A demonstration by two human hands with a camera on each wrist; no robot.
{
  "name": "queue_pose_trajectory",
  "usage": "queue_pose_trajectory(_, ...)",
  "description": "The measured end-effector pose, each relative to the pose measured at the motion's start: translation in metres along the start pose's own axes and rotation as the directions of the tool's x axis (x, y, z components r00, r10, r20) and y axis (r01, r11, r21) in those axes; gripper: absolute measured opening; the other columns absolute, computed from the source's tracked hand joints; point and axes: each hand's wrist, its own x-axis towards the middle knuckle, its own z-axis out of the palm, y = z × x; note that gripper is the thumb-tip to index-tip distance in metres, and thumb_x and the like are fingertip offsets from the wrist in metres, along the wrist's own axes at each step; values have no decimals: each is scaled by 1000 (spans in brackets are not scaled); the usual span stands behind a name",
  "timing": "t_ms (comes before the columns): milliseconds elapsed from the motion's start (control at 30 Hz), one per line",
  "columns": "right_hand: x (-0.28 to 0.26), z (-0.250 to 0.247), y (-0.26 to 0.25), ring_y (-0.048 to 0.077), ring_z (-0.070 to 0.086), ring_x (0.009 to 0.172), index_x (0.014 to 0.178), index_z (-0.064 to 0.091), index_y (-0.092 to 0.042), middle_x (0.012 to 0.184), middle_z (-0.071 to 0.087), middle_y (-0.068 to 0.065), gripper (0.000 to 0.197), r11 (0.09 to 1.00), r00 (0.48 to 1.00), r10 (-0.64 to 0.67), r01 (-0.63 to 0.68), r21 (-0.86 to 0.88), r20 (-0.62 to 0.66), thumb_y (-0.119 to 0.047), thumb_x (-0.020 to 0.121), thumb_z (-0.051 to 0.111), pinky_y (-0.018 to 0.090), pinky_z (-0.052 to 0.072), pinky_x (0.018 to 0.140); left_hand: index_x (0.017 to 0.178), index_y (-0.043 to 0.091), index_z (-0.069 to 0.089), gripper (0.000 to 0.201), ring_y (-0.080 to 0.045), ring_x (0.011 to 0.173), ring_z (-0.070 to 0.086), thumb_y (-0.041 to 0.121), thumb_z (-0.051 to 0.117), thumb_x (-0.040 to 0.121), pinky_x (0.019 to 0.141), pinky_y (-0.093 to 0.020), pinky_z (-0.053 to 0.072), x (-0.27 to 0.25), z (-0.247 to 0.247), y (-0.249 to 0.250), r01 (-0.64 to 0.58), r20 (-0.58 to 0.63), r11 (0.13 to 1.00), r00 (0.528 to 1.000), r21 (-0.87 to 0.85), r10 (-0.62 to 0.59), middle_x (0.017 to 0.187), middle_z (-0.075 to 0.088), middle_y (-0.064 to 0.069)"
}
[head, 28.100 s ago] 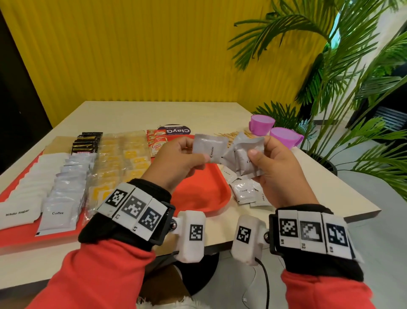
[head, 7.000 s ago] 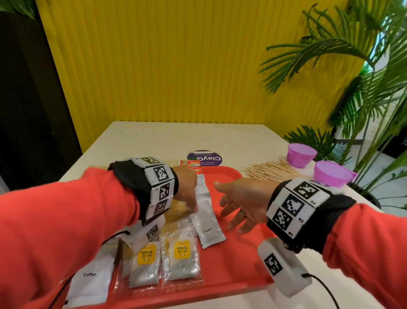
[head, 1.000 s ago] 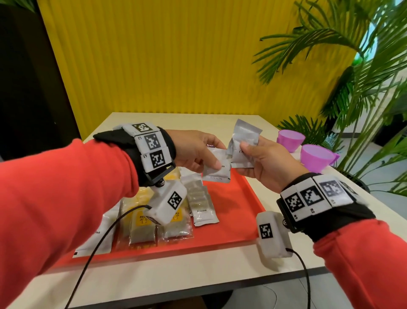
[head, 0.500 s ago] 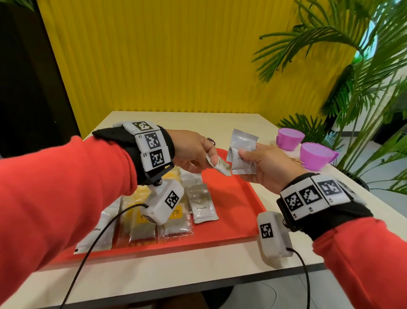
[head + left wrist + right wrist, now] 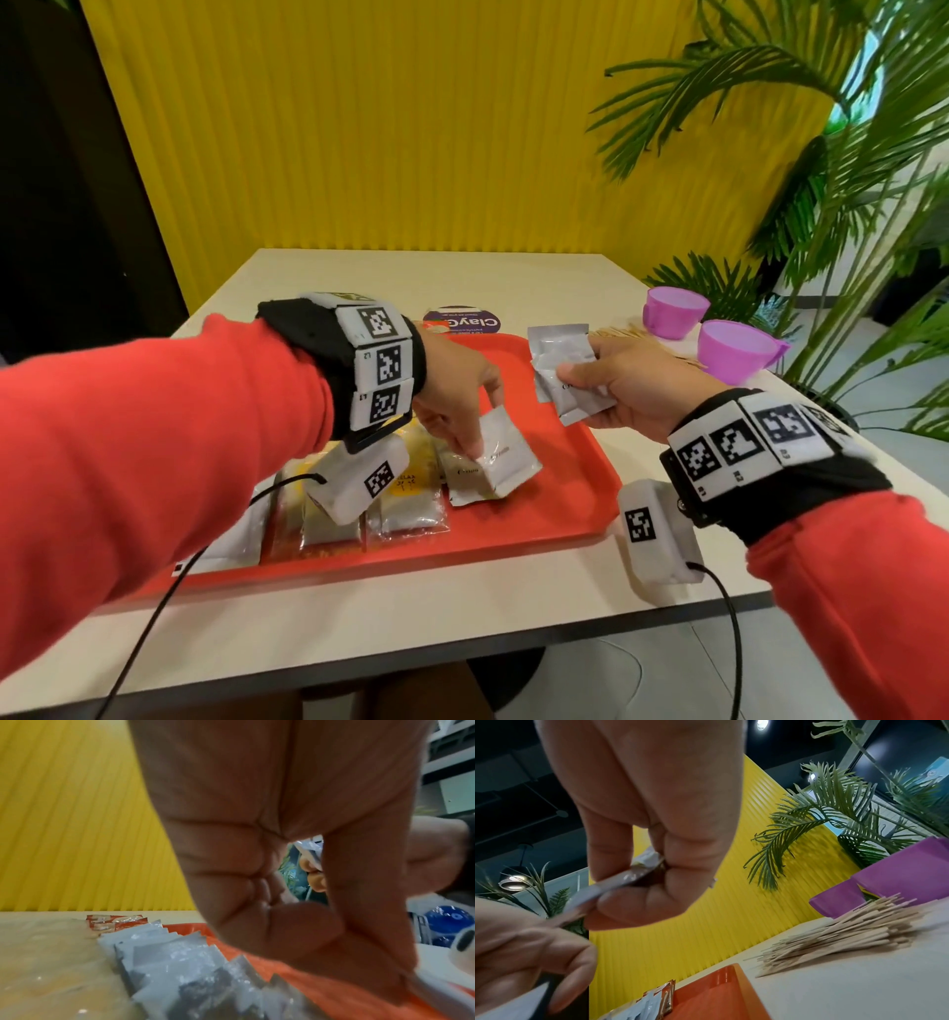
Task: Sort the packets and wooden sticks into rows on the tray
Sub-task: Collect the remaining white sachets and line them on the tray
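A red tray (image 5: 560,514) lies on the table with rows of packets along its left part. My left hand (image 5: 462,406) pinches one white cream packet (image 5: 506,460) low over the near end of the cream row (image 5: 470,478). My right hand (image 5: 624,390) hovers above the tray's right edge and grips a small stack of white cream packets (image 5: 562,372); the right wrist view shows the stack (image 5: 618,884) edge-on between thumb and fingers. A pile of wooden sticks (image 5: 847,937) lies on the table beyond the tray, and its tips (image 5: 616,334) peek out behind my right hand.
Two purple cups (image 5: 672,311) (image 5: 737,347) stand at the table's right edge beside palm leaves (image 5: 847,216). A round purple sticker (image 5: 462,322) lies behind the tray. Yellow-labelled clear packets (image 5: 405,493) and red sachets (image 5: 113,921) fill other rows. A yellow wall (image 5: 411,128) backs the table.
My left hand took one cream packet from the right hand's stack and carried it down toward the near end of the cream row. The right hand stayed raised with its stack.
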Motion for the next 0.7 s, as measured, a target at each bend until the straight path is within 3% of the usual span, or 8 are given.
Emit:
queue_pose_trajectory(133, -1, -1, 3, 8, 56, 53, 78, 56, -18, 63, 59, -3, 21, 1000, 1000, 3, -3, -14, -7, -4, 93, 52, 22, 47, 55, 77, 14, 57, 18, -1, 38, 49, 7, 73, 77, 41, -13, 39, 4, 4, -1, 8, 42, 962, 999, 273, -20, 53, 56, 6)
queue_pose_trajectory(200, -1, 1, 4, 11, 56, 59, 80, 56, -18, 69, 59, 0, 19, 1000, 1000, 13, -12, -21, 4, -5, 92, 52, 23, 46, 57, 72, 17, 59, 16, -5, 45, 49, 14, 74, 77, 45, -15, 39, 7, 7, -2, 19, 33, 926, 999, 378, -33, 59, 56, 4)
queue_pose_trajectory(400, 0, 4, 4, 11, 56, 57, 84, 57, -12, 72, 58, 4, 11, 997, 1000, 28, -28, -72, 2, -4, 91, 55, 20, 47, 53, 54, 21, 50, 32, -11, 53, 41, 23, 74, 76, 50, -20, 34, 13, 13, -2, 80, -48, 841, 997, 535, -65, 55, 49, 5)
queue_pose_trajectory(467, 0, 5, 4, 13, 56, 58, 94, 60, -5, 76, 59, 8, 6, 994, 1000, 23, -22, -104, 7, -4, 90, 55, 21, 47, 55, 57, 19, 49, 32, -11, 54, 41, 26, 74, 76, 51, -21, 33, 14, 14, -1, 100, -77, 809, 995, 579, -68, 56, 48, 5)
queue_pose_trajectory(533, 1, 4, 6, 15, 57, 62, 104, 61, -2, 81, 60, 11, 15, 992, 999, 22, -19, -124, 23, -3, 90, 55, 24, 49, 59, 63, 18, 53, 27, -11, 58, 44, 28, 77, 74, 53, -21, 35, 14, 13, 0, 113, -100, 801, 993, 587, -67, 61, 51, 5)
queue_pose_trajectory(700, 1, 3, 8, 16, 58, 63, 94, 62, -8, 76, 60, 8, 11, 983, 998, 25, -14, -180, 59, -1, 88, 57, 27, 48, 62, 86, 18, 64, 30, -12, 74, 53, 35, 81, 68, 64, -22, 43, 6, 3, -1, 130, -179, 879, 983, 459, -51, 79, 60, 4)
